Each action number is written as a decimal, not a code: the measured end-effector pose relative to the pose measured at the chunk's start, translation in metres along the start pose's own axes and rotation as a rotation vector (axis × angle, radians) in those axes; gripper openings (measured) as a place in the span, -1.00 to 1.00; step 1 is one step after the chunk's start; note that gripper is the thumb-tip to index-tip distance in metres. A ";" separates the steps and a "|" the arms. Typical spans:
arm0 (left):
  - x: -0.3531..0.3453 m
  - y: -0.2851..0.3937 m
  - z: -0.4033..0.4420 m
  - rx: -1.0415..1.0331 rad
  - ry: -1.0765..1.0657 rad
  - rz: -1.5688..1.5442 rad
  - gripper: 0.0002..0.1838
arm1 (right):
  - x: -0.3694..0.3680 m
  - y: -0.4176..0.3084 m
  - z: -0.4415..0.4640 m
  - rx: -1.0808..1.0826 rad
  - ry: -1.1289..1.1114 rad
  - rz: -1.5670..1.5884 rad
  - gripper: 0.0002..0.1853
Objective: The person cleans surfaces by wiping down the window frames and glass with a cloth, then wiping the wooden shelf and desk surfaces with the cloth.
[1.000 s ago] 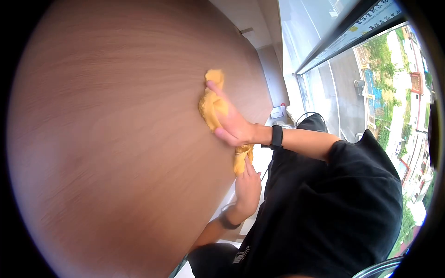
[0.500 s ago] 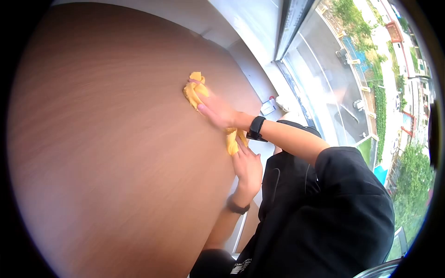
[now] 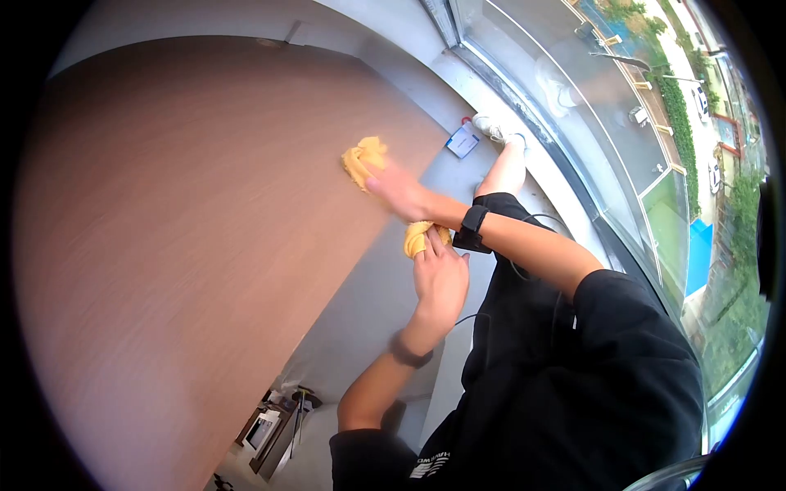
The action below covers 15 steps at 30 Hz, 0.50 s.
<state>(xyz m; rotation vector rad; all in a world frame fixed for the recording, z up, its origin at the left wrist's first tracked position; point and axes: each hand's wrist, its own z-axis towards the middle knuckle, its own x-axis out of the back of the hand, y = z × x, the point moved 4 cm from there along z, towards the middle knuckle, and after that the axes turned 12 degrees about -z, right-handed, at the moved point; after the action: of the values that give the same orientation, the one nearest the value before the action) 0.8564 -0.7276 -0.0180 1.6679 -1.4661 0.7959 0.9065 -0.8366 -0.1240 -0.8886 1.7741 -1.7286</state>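
A broad brown wood-grain panel [image 3: 196,213] fills the left side. My right hand [image 3: 399,192], blurred and with a black watch on its wrist, holds a bunched yellow cloth [image 3: 363,161] against the panel near its right edge. My left hand [image 3: 442,282], wearing a dark wristband, is below the right forearm. Its fingers grip a yellow cloth [image 3: 417,239] just beyond the panel's edge, over the grey surface. Whether the two yellow parts are one cloth is hidden by my right hand and forearm.
A window [image 3: 557,90] with a metal frame runs along the right, with trees and a fenced court outside. A blue-and-white packet [image 3: 463,141] lies near my white shoe [image 3: 491,128]. Furniture [image 3: 266,430] shows at the lower left past the panel's edge.
The view has shifted, bringing the shoe and the furniture into sight. My left hand and its cloth have moved off the panel's edge, while the right hand still presses its cloth on the panel.
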 end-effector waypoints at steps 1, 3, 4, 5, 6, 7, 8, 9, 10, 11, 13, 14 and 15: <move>0.012 0.004 -0.011 -0.003 0.032 -0.024 -0.49 | 0.002 -0.025 -0.005 0.060 0.048 0.003 -0.34; 0.047 0.013 -0.031 -0.014 0.127 -0.108 -0.54 | 0.012 -0.081 -0.012 0.207 0.050 0.020 -0.36; 0.065 0.016 -0.041 -0.002 0.110 -0.123 -0.55 | 0.016 -0.109 -0.015 0.277 0.051 0.025 -0.37; 0.085 0.017 -0.051 0.006 0.097 -0.137 -0.56 | 0.017 -0.134 -0.018 0.325 0.041 0.036 -0.39; 0.104 0.018 -0.061 0.015 0.089 -0.152 -0.57 | 0.020 -0.159 -0.020 0.377 0.028 0.043 -0.41; 0.122 0.019 -0.072 0.039 0.136 -0.201 -0.60 | 0.028 -0.189 -0.025 0.417 0.002 0.021 -0.43; 0.136 0.020 -0.083 0.040 0.165 -0.210 -0.61 | 0.030 -0.211 -0.028 0.476 0.025 0.010 -0.44; 0.149 0.020 -0.094 0.043 0.198 -0.217 -0.61 | 0.031 -0.232 -0.029 0.539 0.045 -0.001 -0.45; 0.158 0.022 -0.102 0.051 0.233 -0.224 -0.61 | 0.033 -0.248 -0.031 0.606 0.060 -0.009 -0.47; 0.174 0.026 -0.115 0.029 0.310 -0.296 -0.62 | 0.035 -0.269 -0.035 0.651 0.070 -0.023 -0.47; 0.191 0.026 -0.148 -0.022 0.465 -0.380 -0.65 | 0.037 -0.307 -0.044 0.714 0.083 -0.039 -0.48; 0.196 0.024 -0.163 -0.046 0.544 -0.421 -0.66 | 0.038 -0.322 -0.048 0.746 0.084 -0.044 -0.48; 0.198 0.022 -0.178 -0.050 0.619 -0.446 -0.68 | 0.038 -0.336 -0.053 0.761 0.100 -0.064 -0.49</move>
<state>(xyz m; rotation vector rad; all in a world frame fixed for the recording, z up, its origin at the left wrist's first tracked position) 0.8692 -0.6779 0.2437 1.4488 -0.6535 0.8999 0.8769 -0.8226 0.2167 -0.5263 0.9821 -2.2654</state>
